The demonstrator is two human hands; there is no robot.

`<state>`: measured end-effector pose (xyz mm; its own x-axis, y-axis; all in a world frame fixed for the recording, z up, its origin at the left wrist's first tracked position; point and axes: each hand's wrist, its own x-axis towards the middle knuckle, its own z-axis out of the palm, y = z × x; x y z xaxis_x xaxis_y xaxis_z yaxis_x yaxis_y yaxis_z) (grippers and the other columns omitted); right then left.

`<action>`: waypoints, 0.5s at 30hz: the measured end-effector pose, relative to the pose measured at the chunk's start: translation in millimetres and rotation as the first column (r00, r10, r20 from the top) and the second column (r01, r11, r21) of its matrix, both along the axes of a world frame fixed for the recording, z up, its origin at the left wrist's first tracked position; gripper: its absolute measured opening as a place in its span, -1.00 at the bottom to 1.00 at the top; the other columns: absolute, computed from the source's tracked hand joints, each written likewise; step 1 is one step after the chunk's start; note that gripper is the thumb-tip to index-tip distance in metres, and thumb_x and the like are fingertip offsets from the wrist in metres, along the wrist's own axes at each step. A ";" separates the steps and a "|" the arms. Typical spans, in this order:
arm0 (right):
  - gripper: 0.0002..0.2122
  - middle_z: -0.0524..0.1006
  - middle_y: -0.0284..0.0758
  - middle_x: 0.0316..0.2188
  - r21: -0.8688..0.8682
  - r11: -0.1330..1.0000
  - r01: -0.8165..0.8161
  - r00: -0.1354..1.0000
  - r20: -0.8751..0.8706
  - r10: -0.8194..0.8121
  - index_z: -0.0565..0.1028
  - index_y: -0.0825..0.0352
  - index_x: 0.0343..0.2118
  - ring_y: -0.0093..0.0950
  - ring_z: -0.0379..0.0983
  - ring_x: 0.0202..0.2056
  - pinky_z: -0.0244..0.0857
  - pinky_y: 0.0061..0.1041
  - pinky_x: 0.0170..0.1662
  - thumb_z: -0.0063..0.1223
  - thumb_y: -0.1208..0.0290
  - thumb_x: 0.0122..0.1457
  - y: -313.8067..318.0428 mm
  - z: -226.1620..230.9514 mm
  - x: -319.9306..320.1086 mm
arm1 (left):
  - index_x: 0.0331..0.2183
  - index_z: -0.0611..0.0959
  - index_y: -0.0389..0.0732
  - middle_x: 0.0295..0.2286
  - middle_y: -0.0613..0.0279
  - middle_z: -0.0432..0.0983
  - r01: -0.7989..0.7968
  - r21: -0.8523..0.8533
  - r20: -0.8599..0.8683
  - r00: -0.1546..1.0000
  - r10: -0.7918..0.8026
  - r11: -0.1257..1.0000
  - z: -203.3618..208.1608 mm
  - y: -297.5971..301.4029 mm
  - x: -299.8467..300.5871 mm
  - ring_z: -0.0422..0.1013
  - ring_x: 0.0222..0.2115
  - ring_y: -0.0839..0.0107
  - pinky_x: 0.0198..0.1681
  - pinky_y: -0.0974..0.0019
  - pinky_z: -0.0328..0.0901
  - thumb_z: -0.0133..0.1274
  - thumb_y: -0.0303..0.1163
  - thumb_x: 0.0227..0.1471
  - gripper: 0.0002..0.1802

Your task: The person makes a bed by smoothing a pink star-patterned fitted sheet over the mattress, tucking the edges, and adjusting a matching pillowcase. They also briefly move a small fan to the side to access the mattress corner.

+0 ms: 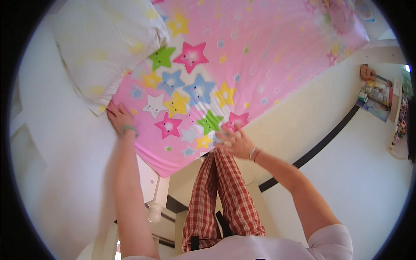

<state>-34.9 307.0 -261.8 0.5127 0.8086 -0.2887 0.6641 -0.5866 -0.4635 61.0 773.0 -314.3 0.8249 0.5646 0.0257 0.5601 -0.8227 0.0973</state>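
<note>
A pink bed sheet [260, 43] printed with colourful smiling stars covers the mattress in front of me. My left hand [122, 119] lies at its left edge, against the white wall and just below the pillow's corner. Its fingers are stretched out, with the tips close to the pillow. Over the near edge of the sheet, by a pink star, my right hand [236, 142] is slightly smeared by motion. Its fingers are apart and hold nothing that I can see. A white pillow [104, 47] with pale yellow patches rests at the upper left, along the wall.
A white bedpost with a round knob [155, 213] stands beside my left forearm. My legs in red checked trousers [229, 190] are at the bed's near side. Toys sit on a shelf [377, 97] at the right. Bunched pink bedding [346, 21] lies at the far right.
</note>
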 end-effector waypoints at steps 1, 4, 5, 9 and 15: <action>-0.55 0.11 -0.48 0.30 -0.091 0.993 -0.073 0.997 -0.042 0.069 0.40 -0.20 0.06 -0.31 -0.14 0.35 -0.26 0.20 0.28 0.08 0.06 0.04 0.2 14.9 -12.3 | 0.22 0.24 -0.05 0.19 -0.22 0.06 0.019 0.110 -0.079 0.997 -0.011 0.994 1.1 5.9 -4.3 0.03 0.22 -0.04 0.25 0.08 0.00 -0.18 -0.01 0.22 -0.38; -0.57 0.10 -0.48 0.30 -0.137 0.983 -0.119 0.966 -0.245 0.083 0.41 -0.17 0.06 -0.31 -0.12 0.34 -0.23 0.20 0.26 0.08 0.07 0.08 -1.3 36.1 -24.0 | 0.25 0.21 0.01 0.25 -0.11 -0.02 -0.166 -0.009 -0.132 0.978 0.163 0.986 17.5 -69.9 -20.9 -0.10 0.28 0.04 0.29 -0.03 -0.14 -0.16 0.03 0.19 -0.34; -0.57 0.09 -0.47 0.31 -0.079 0.995 -0.058 0.981 -0.189 0.042 0.41 -0.16 0.07 -0.31 -0.11 0.34 -0.21 0.20 0.25 0.08 0.07 0.09 8.6 39.9 -8.4 | 0.26 0.18 0.02 0.27 -0.07 -0.06 -0.188 -0.068 -0.022 0.982 0.187 0.980 3.9 -70.4 -49.0 -0.15 0.30 0.05 0.30 -0.07 -0.18 -0.16 0.06 0.18 -0.30; -0.50 0.04 -0.38 0.33 0.019 0.958 0.285 0.958 0.015 -0.285 0.30 -0.12 0.16 -0.25 -0.09 0.33 -0.16 0.23 0.21 0.07 0.09 0.13 27.4 45.7 66.9 | 0.29 0.07 0.00 0.25 -0.14 -0.03 -0.419 -0.152 -0.360 0.867 0.345 0.895 21.9 -182.6 -118.1 -0.15 0.30 -0.01 0.31 -0.03 -0.21 -0.17 0.16 0.15 -0.19; -0.37 -0.10 -0.32 0.36 -0.267 0.814 0.516 0.855 0.219 -0.471 0.17 -0.08 0.26 -0.12 -0.28 0.36 -0.15 0.35 0.16 0.02 -0.04 0.12 -21.6 2.2 144.8 | 0.27 0.15 -0.02 0.18 -0.36 0.02 -0.283 0.170 -0.025 0.956 0.291 0.944 -61.3 -178.5 -251.6 0.03 0.17 -0.29 0.15 -0.29 -0.02 -0.10 0.20 0.10 -0.17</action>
